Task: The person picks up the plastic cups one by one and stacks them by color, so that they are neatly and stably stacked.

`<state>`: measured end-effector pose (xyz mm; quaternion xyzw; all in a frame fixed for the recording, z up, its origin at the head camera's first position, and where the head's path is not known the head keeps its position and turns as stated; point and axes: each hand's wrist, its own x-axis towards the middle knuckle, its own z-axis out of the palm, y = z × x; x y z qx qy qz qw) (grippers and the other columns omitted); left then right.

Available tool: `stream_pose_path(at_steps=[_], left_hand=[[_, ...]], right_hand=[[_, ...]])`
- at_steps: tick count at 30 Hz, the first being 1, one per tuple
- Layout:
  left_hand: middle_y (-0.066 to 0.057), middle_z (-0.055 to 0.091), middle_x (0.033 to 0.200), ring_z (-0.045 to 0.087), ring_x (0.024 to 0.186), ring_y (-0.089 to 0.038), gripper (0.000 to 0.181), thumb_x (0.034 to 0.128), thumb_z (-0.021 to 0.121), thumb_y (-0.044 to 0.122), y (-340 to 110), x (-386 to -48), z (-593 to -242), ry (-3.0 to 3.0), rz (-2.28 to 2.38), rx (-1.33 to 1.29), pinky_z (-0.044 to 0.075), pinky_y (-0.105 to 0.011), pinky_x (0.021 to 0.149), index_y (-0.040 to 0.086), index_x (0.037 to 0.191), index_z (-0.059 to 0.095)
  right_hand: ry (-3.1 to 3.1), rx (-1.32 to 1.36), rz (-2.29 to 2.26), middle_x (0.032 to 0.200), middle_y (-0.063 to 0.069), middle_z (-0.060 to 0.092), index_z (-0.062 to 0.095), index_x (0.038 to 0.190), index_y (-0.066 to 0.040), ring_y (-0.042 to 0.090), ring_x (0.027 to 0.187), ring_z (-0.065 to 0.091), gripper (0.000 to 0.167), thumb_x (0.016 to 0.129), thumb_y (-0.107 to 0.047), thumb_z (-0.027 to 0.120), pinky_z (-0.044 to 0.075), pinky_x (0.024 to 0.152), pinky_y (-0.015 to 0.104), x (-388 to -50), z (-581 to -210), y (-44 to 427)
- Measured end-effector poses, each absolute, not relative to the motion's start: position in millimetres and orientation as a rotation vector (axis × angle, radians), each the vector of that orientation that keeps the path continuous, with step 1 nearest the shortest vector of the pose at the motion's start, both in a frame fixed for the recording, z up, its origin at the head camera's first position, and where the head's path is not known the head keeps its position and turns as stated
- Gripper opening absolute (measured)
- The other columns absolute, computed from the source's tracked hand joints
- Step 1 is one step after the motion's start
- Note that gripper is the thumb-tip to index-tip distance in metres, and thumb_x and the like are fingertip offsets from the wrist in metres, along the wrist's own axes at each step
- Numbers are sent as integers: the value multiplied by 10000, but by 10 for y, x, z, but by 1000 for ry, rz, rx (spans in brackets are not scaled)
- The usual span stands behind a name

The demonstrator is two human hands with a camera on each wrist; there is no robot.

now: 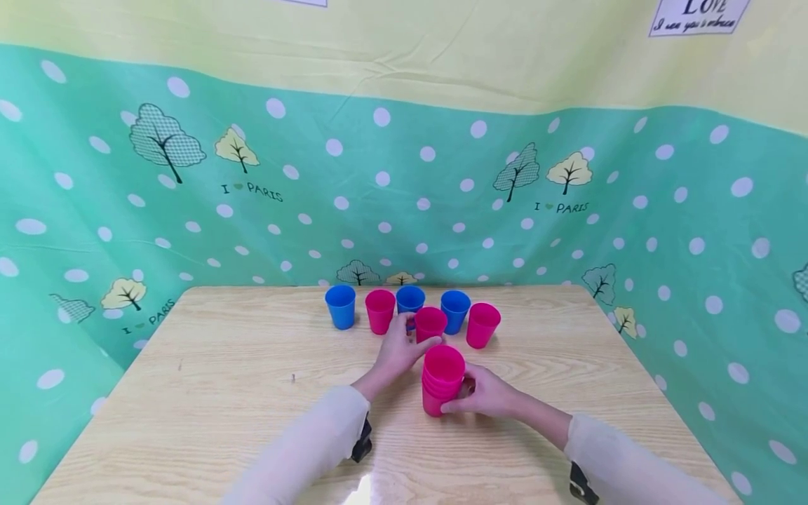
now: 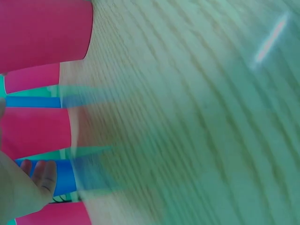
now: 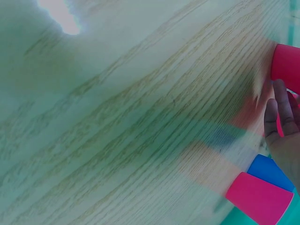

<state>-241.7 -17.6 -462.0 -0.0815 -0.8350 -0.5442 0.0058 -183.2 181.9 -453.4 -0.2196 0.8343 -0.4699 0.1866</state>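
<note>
Near the middle of the table, my right hand (image 1: 489, 393) grips a stack of nested pink cups (image 1: 444, 379), its thumb across the lower front and its fingers at the right side. Just behind the stack, my left hand (image 1: 399, 347) holds a single pink cup (image 1: 431, 321), thumb in front and fingers at its left. In the left wrist view, the left hand's fingers (image 2: 45, 176) show in front of a blue cup (image 2: 65, 178). The right wrist view catches the right hand (image 3: 286, 126) at its edge, beside a pink cup surface (image 3: 286, 68).
Along the back of the wooden table (image 1: 221, 393) stand a blue cup (image 1: 341, 307), a pink cup (image 1: 380, 312), a partly hidden blue cup (image 1: 410, 298), another blue cup (image 1: 455, 311) and a pink cup (image 1: 482, 325). A dotted green curtain (image 1: 252, 217) hangs behind.
</note>
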Motion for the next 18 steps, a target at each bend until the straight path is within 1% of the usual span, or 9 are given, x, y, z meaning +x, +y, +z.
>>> stream_pose_path(at_steps=[7, 12, 18], left_hand=[[-79, 491, 1297, 501, 1214, -283, 744, 769, 746, 406, -131, -2409, -4646, -2591, -1716, -181, 470, -414, 973, 105, 1337, 372], [-63, 505, 1283, 509, 1199, -257, 709, 781, 731, 416, -121, -2421, -4655, -2574, -1722, -199, 472, -408, 971, 123, 1326, 385], [-34, 522, 1233, 563, 1090, -207, 723, 780, 713, 465, -145, -2416, -4659, -2551, -1767, -228, 535, -325, 857, 141, 1332, 378]], right_hand=[[2342, -634, -1331, 1117, -51, 619, 541, 1228, -252, 160, 923, 548, 538, 749, -258, 786, 462, 787, 317, -1830, -4540, 1815], [2339, -636, -1334, 1111, -57, 618, 539, 1227, -258, 156, 910, 544, 538, 749, -252, 786, 462, 783, 333, -1826, -4533, 1817], [2349, -620, -1318, 1113, -54, 617, 540, 1225, -259, 169, 919, 543, 539, 746, -268, 787, 460, 792, 336, -1830, -4535, 1829]])
